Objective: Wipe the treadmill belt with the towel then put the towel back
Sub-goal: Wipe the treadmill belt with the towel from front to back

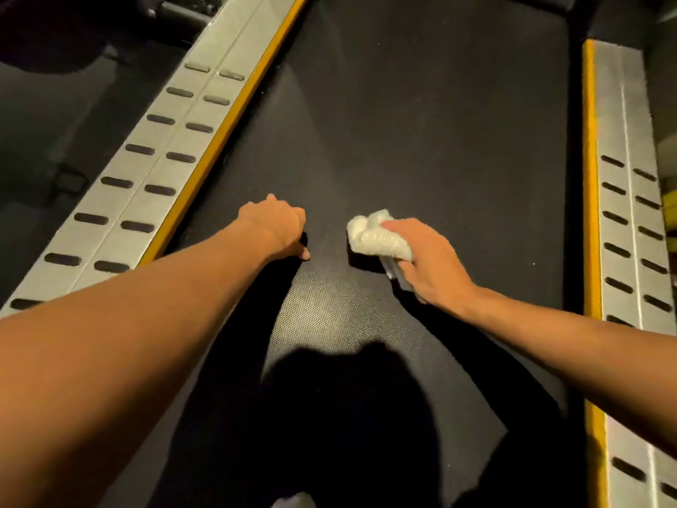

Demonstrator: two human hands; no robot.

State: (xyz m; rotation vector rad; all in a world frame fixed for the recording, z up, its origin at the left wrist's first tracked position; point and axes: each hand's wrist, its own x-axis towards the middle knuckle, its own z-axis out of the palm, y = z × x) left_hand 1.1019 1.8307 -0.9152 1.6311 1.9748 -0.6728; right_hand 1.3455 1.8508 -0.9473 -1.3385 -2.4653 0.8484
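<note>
Two bare hands are extended over the treadmill belt (421, 122), which fills the middle of the view from 6 o'clock up to 12 o'clock. The right hand (428, 258) sits just to the 3 o'clock side of centre; its fingers and thumb are curled around a bunched white towel (377, 236), which protrudes from the hand toward 10 o'clock. The towel is down at the belt surface, with a dark shadow directly beneath it; actual contact cannot be confirmed. The left hand (274, 225) lies at 9 o'clock from the towel, near it but apart. Its fingers are clenched under the palm, the thumb tip points toward 5 o'clock, and nothing shows in its grasp. Both forearms enter from the lower corners, at 8 o'clock and 4 o'clock. The belt is dark and finely textured, with a lighter reflective patch at 6 o'clock of the hands. A dark shadow (348, 416) covers the belt at 6 o'clock. The left side rail (157, 159) is silver, carries two rows of dark oval inserts, and runs from 8 o'clock toward 12 o'clock. A yellow strip (227, 122) borders it on the belt side. The right side rail (630, 214), of the same pattern, runs along the 3 o'clock edge with its own yellow edge band (590, 177). Dark floor (44, 141) lies beyond the left rail at 9 o'clock.
</note>
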